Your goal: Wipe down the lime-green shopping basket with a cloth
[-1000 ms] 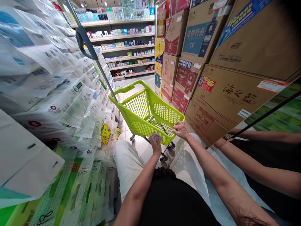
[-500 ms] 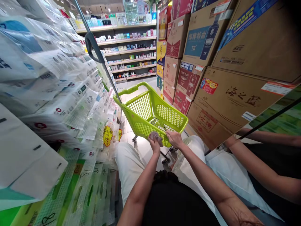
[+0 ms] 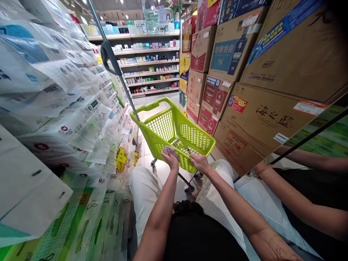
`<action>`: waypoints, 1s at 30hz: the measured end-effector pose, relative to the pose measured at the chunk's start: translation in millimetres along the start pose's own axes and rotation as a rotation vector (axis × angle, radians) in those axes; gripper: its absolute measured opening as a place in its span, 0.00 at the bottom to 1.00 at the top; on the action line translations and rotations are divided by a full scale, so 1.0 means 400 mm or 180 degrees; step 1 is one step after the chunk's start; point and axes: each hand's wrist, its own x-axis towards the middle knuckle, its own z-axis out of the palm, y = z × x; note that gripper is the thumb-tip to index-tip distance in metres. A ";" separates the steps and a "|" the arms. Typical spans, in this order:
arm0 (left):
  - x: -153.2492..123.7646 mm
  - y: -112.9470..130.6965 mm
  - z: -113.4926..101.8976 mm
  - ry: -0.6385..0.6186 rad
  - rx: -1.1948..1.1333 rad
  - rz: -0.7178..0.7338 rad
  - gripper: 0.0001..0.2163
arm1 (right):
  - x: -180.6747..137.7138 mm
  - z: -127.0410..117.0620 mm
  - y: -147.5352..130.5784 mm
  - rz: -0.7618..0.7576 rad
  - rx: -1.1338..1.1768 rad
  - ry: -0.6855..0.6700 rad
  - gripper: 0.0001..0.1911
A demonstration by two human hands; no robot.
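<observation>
The left hand (image 3: 171, 160) is pressing a crumpled grey cloth (image 3: 169, 150) onto the near rim of the green basket (image 3: 193, 135), fingers curled around the cloth. The right hand (image 3: 199, 162) is resting just beside it, fingers closing over the same rim. The basket is standing on wheels on the aisle floor, between plastic-wrapped packs (image 3: 67, 108) and cardboard boxes (image 3: 261, 119).

Supermarket aisle. Stacked cardboard boxes (image 3: 261, 119) rise at three o'clock; plastic-wrapped tissue packs (image 3: 54, 108) fill nine o'clock. Stocked shelves (image 3: 152, 61) stand at twelve under ceiling lights (image 3: 119, 2). Pale tiled floor (image 3: 145, 153).
</observation>
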 end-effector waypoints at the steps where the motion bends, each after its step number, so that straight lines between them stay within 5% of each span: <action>1: 0.017 0.013 0.004 0.0028 -0.0043 0.0185 0.12 | -0.001 0.000 0.001 -0.0007 0.0003 0.0009 0.19; 4: 0.032 0.010 -0.002 0.0113 0.0023 0.0346 0.11 | -0.007 0.002 0.003 -0.0046 0.0070 0.0090 0.20; 10: 0.022 -0.069 -0.031 0.0274 -0.0294 -0.0799 0.07 | -0.013 0.006 0.017 -0.0253 0.0547 0.0302 0.21; 16: 0.131 0.015 0.000 0.0439 -0.0405 0.0244 0.11 | -0.017 -0.015 0.073 -0.0319 0.0825 0.0042 0.22; 20: 0.099 -0.027 -0.008 0.0245 0.0116 0.0023 0.12 | 0.005 -0.048 0.064 0.0053 0.0452 -0.0336 0.20; 24: 0.086 -0.043 0.000 0.0202 0.0209 -0.0330 0.11 | 0.054 -0.069 -0.023 0.0540 -0.0014 -0.0257 0.19; 30: 0.154 0.039 0.023 0.0349 0.0198 0.0416 0.10 | 0.082 -0.060 -0.074 0.0515 -0.0106 -0.0293 0.21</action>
